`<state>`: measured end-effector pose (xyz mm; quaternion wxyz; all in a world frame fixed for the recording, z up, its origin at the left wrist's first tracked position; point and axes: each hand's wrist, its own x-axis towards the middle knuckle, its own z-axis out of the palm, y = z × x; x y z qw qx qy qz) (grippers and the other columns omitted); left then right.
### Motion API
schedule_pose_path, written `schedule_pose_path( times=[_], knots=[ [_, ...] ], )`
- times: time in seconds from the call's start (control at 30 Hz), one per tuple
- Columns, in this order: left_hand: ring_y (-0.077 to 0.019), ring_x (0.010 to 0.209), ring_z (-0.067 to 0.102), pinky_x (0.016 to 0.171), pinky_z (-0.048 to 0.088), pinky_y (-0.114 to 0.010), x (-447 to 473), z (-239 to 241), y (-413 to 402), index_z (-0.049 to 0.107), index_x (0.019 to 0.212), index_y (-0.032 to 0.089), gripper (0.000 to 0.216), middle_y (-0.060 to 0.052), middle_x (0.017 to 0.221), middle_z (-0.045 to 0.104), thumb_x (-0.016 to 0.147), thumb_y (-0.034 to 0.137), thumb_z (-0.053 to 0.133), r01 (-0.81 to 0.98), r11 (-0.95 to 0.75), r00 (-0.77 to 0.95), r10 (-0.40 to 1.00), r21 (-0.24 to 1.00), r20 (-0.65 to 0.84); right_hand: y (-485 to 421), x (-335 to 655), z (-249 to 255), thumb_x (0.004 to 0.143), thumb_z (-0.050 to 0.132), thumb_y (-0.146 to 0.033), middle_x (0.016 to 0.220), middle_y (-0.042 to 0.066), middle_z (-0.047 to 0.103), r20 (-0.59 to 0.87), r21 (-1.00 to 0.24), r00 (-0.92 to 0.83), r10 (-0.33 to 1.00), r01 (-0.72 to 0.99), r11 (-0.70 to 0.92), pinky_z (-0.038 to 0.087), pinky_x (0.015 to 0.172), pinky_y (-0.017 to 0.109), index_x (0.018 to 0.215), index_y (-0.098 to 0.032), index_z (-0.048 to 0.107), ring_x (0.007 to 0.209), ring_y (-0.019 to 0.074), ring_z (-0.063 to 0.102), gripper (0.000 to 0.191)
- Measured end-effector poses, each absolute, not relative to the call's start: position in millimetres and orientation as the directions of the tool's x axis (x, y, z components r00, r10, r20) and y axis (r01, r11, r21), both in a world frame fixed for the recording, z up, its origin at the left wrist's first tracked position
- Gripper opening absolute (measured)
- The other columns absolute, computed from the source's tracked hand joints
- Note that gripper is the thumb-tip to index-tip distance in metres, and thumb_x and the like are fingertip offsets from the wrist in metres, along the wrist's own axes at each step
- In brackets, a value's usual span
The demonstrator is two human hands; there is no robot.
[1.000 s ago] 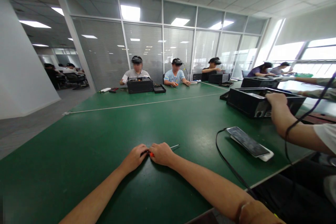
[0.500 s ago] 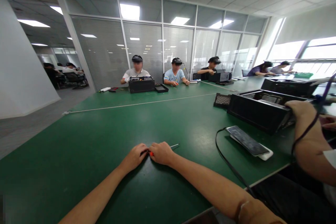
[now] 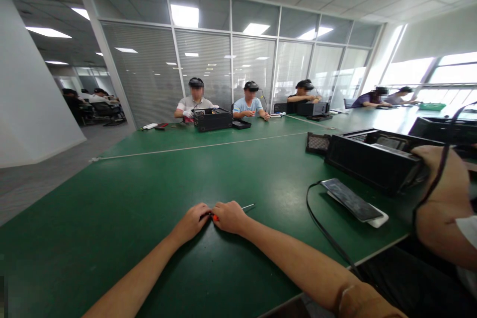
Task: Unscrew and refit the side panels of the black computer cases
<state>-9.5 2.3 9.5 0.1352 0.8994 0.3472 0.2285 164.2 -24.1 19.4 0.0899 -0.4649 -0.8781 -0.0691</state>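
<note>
Screwdriver (image 3: 246,207) low on table (image 3: 112,198), between both hands. Right hand (image 3: 230,216) closed over orange handle; left hand (image 3: 191,222) seems to pinch handle end, view poor. Thin steel shaft pokes out rightward. Light, stiff, rolls easily. Grasp at handle, not shaft.

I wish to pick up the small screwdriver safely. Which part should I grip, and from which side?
Grip the orange handle of the screwdriver, which shows between the left hand and the right hand. It lies flat on the green table, thin metal shaft pointing right and away, so coming from above at the near end, clear of the tip, seems best.
</note>
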Motion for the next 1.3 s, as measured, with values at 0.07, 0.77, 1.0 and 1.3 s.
schedule_pose_path(
  times=[0.07, 0.77, 1.0, 1.3],
  knots=[
    [-0.0151, 0.085, 0.051, 0.081, 0.040, -0.029, -9.6, 9.7, 2.7, 0.059, 0.089, 0.017, 0.021, -0.006, 0.091, 0.057, 0.083, 0.019, 0.039, 0.561, -0.724, 0.656, 0.685, 0.402, 0.317, -23.4, 163.8, 19.1, 0.084, 0.037, -0.032, 0.094, 0.006, 0.060, 0.228, 0.042, -0.553, 0.802, 0.828, 0.559, 0.041, 0.063, 0.028, 0.095, -0.018, 0.056, 0.078, 0.0179, 0.058, 0.027],
    [-0.0154, 0.087, 0.051, 0.082, 0.040, -0.029, -10.6, 10.1, 2.0, 0.059, 0.089, 0.017, 0.021, -0.005, 0.091, 0.057, 0.083, 0.020, 0.039, 0.569, -0.719, 0.651, 0.691, 0.399, 0.316, -24.0, 163.3, 19.6, 0.084, 0.037, -0.033, 0.092, 0.006, 0.060, 0.231, 0.050, -0.558, 0.797, 0.825, 0.563, 0.041, 0.061, 0.028, 0.093, -0.018, 0.057, 0.076, 0.0185, 0.058, 0.027],
    [-0.0149, 0.086, 0.051, 0.081, 0.040, -0.027, -10.8, 9.5, 2.3, 0.059, 0.090, 0.017, 0.020, -0.005, 0.090, 0.057, 0.083, 0.020, 0.040, 0.560, -0.732, 0.663, 0.677, 0.387, 0.321, -24.4, 163.8, 19.5, 0.084, 0.036, -0.033, 0.094, 0.007, 0.060, 0.227, 0.039, -0.558, 0.798, 0.824, 0.565, 0.041, 0.063, 0.028, 0.095, -0.017, 0.057, 0.078, 0.0183, 0.058, 0.028],
    [-0.0147, 0.086, 0.051, 0.081, 0.040, -0.027, -11.6, 6.7, 3.8, 0.058, 0.089, 0.017, 0.019, -0.005, 0.090, 0.057, 0.083, 0.020, 0.040, 0.563, -0.736, 0.665, 0.673, 0.376, 0.323, -25.1, 163.7, 20.3, 0.085, 0.036, -0.033, 0.095, 0.007, 0.060, 0.206, 0.033, -0.551, 0.809, 0.830, 0.557, 0.042, 0.064, 0.028, 0.097, -0.017, 0.057, 0.080, 0.0185, 0.058, 0.029]
  ],
)
